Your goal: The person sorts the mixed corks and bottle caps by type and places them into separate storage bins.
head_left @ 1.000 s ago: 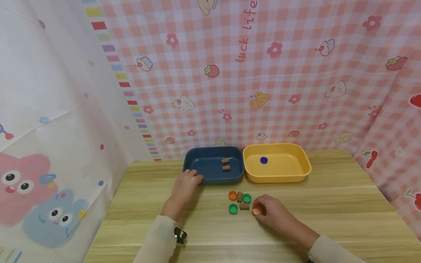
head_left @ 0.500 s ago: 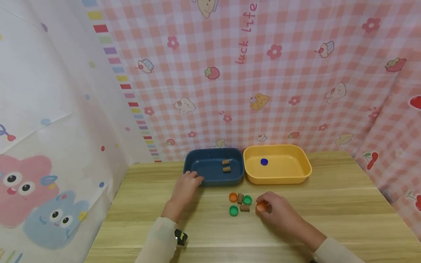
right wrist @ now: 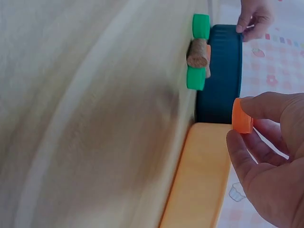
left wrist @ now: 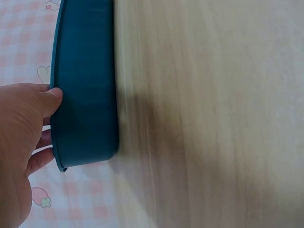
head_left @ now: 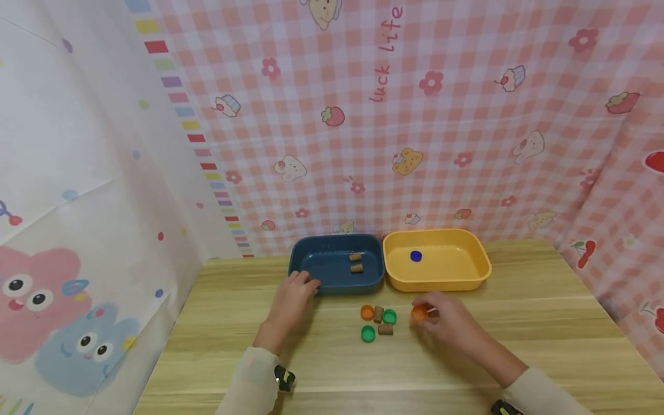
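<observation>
In the head view, my right hand pinches an orange bottle cap between thumb and fingers. The right wrist view shows that cap held up off the table. On the wood lie another orange cap, two green caps and two cork pieces, grouped close together. My left hand grips the near left rim of a dark blue tray. Its thumb presses the outer wall and the other fingers reach over the rim, as the left wrist view shows.
Two corks lie inside the blue tray. A yellow tray stands right beside it, with one dark blue cap in it. Behind both trays hangs a pink checked cloth at the table's back edge.
The right hand has lifted the orange cap from beside the group and carried it right and toward the yellow tray. The left hand keeps its place on the blue tray.
</observation>
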Motion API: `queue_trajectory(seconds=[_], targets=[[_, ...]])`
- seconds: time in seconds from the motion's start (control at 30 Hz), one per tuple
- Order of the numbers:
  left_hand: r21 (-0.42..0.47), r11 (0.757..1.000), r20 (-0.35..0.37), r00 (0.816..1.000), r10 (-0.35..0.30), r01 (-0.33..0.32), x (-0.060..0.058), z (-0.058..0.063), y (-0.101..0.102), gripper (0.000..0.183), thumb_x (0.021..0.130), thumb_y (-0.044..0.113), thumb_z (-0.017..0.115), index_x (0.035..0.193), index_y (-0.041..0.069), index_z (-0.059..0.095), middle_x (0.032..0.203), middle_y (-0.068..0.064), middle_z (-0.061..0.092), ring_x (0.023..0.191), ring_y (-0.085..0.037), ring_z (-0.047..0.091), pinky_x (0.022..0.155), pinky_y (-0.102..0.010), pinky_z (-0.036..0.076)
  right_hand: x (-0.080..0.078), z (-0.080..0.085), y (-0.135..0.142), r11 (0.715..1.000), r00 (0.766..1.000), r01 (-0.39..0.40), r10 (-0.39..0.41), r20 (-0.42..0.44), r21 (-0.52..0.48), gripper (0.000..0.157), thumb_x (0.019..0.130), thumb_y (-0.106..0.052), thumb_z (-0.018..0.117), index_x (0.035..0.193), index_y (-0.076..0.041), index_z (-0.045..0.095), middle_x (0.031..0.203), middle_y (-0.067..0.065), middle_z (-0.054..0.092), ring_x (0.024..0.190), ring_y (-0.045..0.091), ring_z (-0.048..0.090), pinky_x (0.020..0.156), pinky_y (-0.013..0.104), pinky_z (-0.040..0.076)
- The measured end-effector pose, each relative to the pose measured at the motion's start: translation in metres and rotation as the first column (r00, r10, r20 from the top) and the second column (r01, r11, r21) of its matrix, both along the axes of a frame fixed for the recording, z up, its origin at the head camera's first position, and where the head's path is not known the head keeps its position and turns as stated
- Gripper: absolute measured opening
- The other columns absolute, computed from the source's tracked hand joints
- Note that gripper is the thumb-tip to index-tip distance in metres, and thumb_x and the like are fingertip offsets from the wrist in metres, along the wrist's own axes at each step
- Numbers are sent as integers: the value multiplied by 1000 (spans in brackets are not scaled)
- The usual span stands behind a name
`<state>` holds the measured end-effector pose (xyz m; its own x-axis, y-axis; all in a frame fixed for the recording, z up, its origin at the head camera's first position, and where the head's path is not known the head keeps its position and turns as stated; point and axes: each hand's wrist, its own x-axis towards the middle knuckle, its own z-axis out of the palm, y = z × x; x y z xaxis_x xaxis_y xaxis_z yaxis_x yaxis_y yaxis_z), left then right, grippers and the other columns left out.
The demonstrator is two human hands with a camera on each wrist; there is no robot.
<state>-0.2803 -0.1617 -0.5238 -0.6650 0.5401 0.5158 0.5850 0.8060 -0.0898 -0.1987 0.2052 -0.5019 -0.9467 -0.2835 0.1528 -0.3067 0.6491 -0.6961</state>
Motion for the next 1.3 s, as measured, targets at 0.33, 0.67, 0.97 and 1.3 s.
queue_trajectory(seconds=[0.33,0.67,0.97,1.3], targets=[[56,998,-10,1000,-18,19,2,-5,-2,9,92,7,76,100,9,79,90,-7,64,79,-25,55,67,-36,46,-8,14,11,998,999,40,-40,5,40,28,86,2,79,111,-5,71,107,7,70,101,26,71,85,41,61],[76,997,-15,1000,-2,3,3,-5,0,8,91,8,77,98,12,79,89,-5,63,78,-25,54,67,-36,46,-25,26,26,996,991,75,-70,-110,46,29,83,6,81,109,-2,72,107,13,71,99,30,70,84,45,61],[71,997,-24,1000,4,-3,2,-6,2,9,91,8,76,97,14,80,87,-5,63,74,-24,52,64,-36,45,-44,34,39,993,992,94,-87,-87,74,29,87,3,78,114,2,69,115,20,68,103,36,70,87,50,60],[67,998,-9,1000,13,-12,3,-4,2,10,92,7,74,97,13,81,88,-6,64,75,-25,53,66,-38,47,-69,45,41,987,992,99,-89,-88,124,30,87,3,77,115,6,67,114,25,67,103,40,69,87,51,59]])
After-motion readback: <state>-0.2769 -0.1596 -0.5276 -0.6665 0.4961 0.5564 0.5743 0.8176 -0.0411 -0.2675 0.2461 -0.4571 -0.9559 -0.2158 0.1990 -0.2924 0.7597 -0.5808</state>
